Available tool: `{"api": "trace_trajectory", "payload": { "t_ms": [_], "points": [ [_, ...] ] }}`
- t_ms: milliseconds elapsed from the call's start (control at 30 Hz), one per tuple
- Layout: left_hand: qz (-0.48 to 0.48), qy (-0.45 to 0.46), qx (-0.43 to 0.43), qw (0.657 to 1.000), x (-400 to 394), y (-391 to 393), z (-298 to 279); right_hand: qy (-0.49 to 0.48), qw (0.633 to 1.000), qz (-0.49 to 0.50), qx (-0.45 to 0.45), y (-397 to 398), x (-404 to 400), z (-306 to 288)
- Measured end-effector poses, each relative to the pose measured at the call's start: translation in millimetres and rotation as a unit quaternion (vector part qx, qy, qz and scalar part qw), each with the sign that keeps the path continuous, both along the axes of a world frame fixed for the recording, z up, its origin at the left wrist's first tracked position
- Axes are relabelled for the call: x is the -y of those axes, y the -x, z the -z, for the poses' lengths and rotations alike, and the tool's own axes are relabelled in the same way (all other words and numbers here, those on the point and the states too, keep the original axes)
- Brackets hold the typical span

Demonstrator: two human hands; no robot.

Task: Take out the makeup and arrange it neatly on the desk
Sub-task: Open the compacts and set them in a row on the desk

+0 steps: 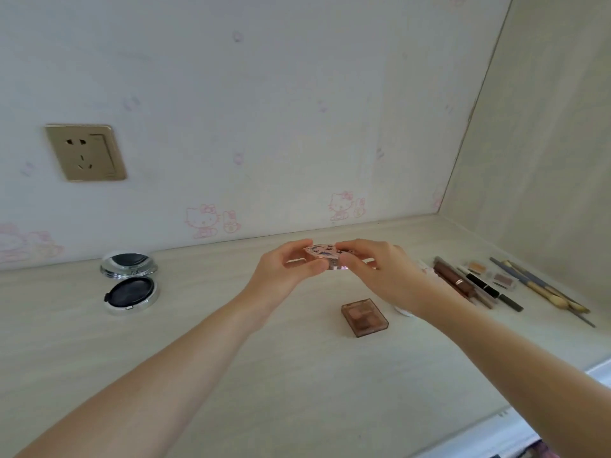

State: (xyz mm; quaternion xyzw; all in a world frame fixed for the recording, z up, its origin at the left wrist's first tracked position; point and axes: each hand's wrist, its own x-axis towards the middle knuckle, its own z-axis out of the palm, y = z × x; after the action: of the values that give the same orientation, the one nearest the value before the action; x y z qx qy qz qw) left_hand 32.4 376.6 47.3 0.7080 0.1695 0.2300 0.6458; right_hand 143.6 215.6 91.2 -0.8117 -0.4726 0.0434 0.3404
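At the centre of the frame, the left hand (281,272) and right hand (380,276) both pinch a small pink patterned compact (325,257) above the pale wood-grain surface (231,358). Below it lies a brown square eyeshadow palette (364,318); an open silver round compact (130,282) sits at left.
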Motion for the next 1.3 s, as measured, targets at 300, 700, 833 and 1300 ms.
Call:
{"api": "trace_trajectory", "payload": {
  "t_ms": [300, 700, 833, 1300],
  "points": [
    [-0.018, 0.035, 0.04, 0.998, -13, 85, 13, -0.092, 0.989, -0.05, -0.105, 67, -14, 20],
    [-0.035, 0.075, 0.001, 0.997, -21, 187, 31, -0.09, 0.983, -0.108, -0.119, 146, -41, 61],
    [-0.045, 0.047, -0.003, 0.998, -22, 209, 34, -0.088, 0.979, -0.117, -0.14, 166, -53, 67],
    [-0.042, 0.179, 0.065, 0.981, -27, 233, 36, 0.014, 0.958, -0.264, -0.113, 183, -79, 45]
  ]
}}
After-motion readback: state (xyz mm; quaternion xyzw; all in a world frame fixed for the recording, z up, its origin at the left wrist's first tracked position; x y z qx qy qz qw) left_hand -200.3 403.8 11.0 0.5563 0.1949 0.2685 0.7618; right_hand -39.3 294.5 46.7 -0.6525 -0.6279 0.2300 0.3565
